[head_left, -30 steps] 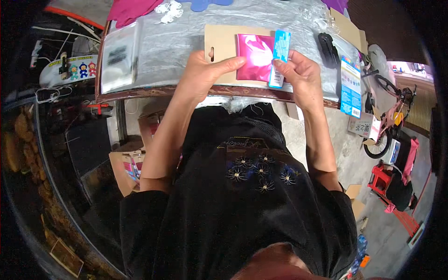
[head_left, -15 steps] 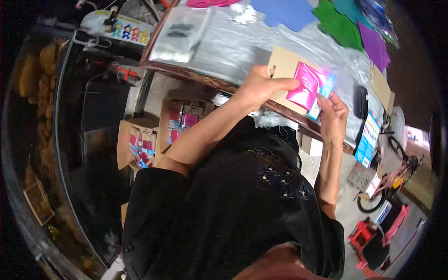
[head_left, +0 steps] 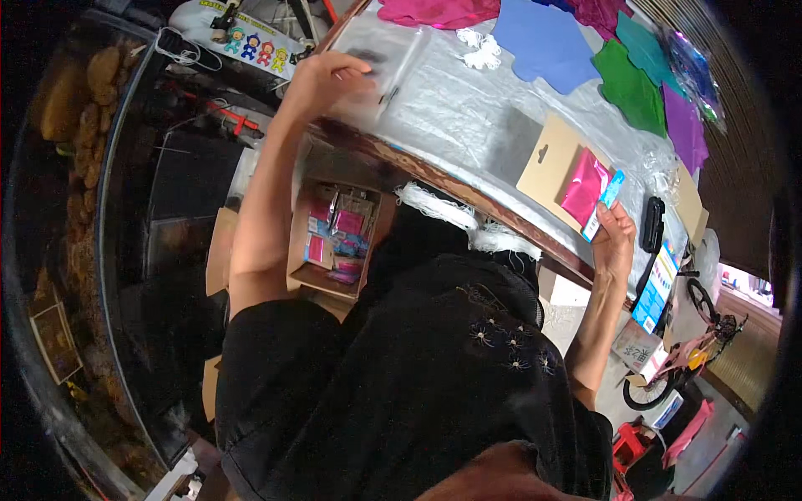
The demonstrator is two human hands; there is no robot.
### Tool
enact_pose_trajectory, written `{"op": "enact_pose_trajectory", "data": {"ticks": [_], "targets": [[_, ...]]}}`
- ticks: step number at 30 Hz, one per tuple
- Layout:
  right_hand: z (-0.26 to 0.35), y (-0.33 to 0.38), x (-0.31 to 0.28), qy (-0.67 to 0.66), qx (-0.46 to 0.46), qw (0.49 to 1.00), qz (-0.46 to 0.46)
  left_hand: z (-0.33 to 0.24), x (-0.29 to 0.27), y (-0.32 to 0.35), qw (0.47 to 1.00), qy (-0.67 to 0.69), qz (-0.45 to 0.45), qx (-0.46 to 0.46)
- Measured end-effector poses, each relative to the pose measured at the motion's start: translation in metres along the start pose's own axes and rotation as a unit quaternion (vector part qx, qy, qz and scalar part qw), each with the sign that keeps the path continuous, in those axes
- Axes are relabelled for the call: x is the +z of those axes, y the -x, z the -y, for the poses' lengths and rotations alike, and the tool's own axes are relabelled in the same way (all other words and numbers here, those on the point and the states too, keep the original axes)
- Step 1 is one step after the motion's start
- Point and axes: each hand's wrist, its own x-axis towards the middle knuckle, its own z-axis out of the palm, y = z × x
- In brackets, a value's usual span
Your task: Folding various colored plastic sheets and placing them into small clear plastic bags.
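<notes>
My right hand (head_left: 614, 238) pinches the near right edge of a tan cardboard hang card (head_left: 551, 154). On the card lies a shiny pink packet (head_left: 586, 185), with a blue-and-white label strip (head_left: 612, 189) along its right side. The card is tilted above the table's front edge. At the far left of the table, my left hand (head_left: 334, 83) is over a stack of clear plastic bags (head_left: 401, 46). Its fingers are apart and loosely bent, the lower ones blurred. Whether they touch the top bag cannot be made out.
Plastic sheeting covers the table (head_left: 455, 108). Blue cloth (head_left: 543, 42), green cloth (head_left: 631, 88) and white string (head_left: 480, 50) lie toward the back. A black case (head_left: 653, 224) sits right of my right hand. Below the table edge, an open carton (head_left: 294, 259) holds several packed pink cards.
My left hand has let go of the card and moved left to the plastic bags. My right hand keeps the card, now a little farther right and lower.
</notes>
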Motion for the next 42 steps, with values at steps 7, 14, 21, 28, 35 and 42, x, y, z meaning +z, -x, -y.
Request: {"op": "enact_pose_trajectory", "data": {"ticks": [7,14,21,28,35,42], "targets": [[-0.005,-0.001,-0.013,-0.005,0.009,1.000,0.022,0.026,-0.002,-0.013,0.999,0.008,0.043,-0.022],[-0.007,0.001,0.004,-0.020,0.002,1.000,-0.013,0.018,-0.009,-0.016,0.997,-0.048,0.042,-0.046],[-0.011,0.006,-0.032,-0.035,-0.014,0.999,0.014,-0.008,-0.019,-0.022,0.999,-0.010,-0.039,-0.032],[-0.003,0.025,-0.047,-0.029,-0.052,0.998,-0.030,-0.162,-0.005,-0.025,0.986,-0.129,-0.102,0.014],[0.009,0.042,-0.070,-0.043,-0.077,0.996,-0.029,-0.182,0.199,-0.032,0.997,-0.041,0.060,0.014],[0.011,0.061,-0.096,0.002,-0.049,0.994,-0.096,-0.177,0.213,-0.002,0.992,0.086,0.093,-0.015]]}}
